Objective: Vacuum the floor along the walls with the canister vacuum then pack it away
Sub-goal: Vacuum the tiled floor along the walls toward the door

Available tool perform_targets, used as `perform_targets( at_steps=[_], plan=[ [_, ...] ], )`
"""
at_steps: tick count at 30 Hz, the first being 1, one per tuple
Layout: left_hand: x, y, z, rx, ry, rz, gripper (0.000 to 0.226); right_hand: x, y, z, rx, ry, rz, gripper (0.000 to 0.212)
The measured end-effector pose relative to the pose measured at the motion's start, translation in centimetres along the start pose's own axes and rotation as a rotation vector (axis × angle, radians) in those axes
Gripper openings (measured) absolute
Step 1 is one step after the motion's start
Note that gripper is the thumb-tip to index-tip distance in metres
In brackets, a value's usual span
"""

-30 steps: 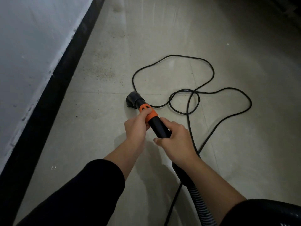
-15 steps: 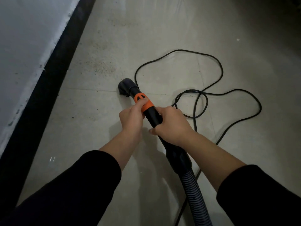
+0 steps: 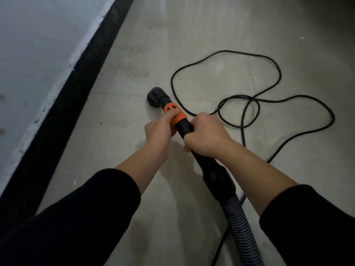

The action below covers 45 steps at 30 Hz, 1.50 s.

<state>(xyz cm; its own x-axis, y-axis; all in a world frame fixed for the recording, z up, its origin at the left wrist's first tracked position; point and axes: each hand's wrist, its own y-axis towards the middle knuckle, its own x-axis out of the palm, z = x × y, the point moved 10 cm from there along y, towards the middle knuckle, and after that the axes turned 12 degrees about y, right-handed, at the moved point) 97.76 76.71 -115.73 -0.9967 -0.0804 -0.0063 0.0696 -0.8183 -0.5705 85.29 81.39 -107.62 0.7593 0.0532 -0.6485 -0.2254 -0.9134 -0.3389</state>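
Observation:
I hold a black vacuum wand (image 3: 187, 129) with an orange collar (image 3: 175, 114) near its tip. Its round black nozzle (image 3: 155, 96) rests on the pale tiled floor (image 3: 115, 143). My left hand (image 3: 160, 129) grips the wand at the orange collar, thumb lying over it. Just behind, my right hand (image 3: 206, 136) wraps around the black tube. A ribbed grey hose (image 3: 242, 227) runs from the wand's thick end down to the bottom edge. The canister itself is out of view.
A black power cord (image 3: 249, 104) lies in loose loops on the floor right of the nozzle. A black skirting (image 3: 63, 112) and a pale wall (image 3: 28, 54) run along the left. Fine dirt specks (image 3: 137, 72) dot the floor ahead of the nozzle.
The nozzle has slid forward and left across the floor, nearer the skirting and the dirt. Both hands keep the same hold on the wand.

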Motion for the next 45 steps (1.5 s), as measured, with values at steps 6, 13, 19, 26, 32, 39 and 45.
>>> perform_targets(
  at_steps=[6, 13, 19, 26, 32, 39, 45],
  plan=[
    [-1.7, -1.6, -0.3, -0.026, -0.015, -0.029, 0.027, 0.3, -1.7, -1.5, 0.011, -0.026, -0.055, 0.009],
    [-2.8, -3.3, -0.5, -0.059, -0.028, -0.005, 0.023, 0.5, -3.2, -2.5, 0.026, -0.042, -0.092, 0.011],
    [-4.1, -3.9, -0.2, -0.065, -0.044, 0.003, 0.022, 1.0, -3.5, -3.3, 0.016, -0.048, -0.120, 0.013],
    [-6.4, -3.8, -0.3, -0.068, -0.036, 0.043, 0.023, 2.6, -3.5, -4.4, -0.007, -0.063, -0.172, 0.012],
    [-8.4, -4.0, -0.1, -0.061, -0.064, 0.077, 0.022, 4.1, -3.6, -5.7, -0.024, -0.067, -0.201, 0.014],
    [-10.2, -3.4, 0.3, -0.060, -0.089, 0.128, 0.024, 5.6, -3.2, -6.9, -0.034, -0.042, -0.214, 0.011],
    [-11.7, -3.1, 0.3, -0.048, -0.084, 0.162, 0.024, 6.9, -2.8, -7.2, -0.050, -0.020, -0.229, 0.013]
  ],
)
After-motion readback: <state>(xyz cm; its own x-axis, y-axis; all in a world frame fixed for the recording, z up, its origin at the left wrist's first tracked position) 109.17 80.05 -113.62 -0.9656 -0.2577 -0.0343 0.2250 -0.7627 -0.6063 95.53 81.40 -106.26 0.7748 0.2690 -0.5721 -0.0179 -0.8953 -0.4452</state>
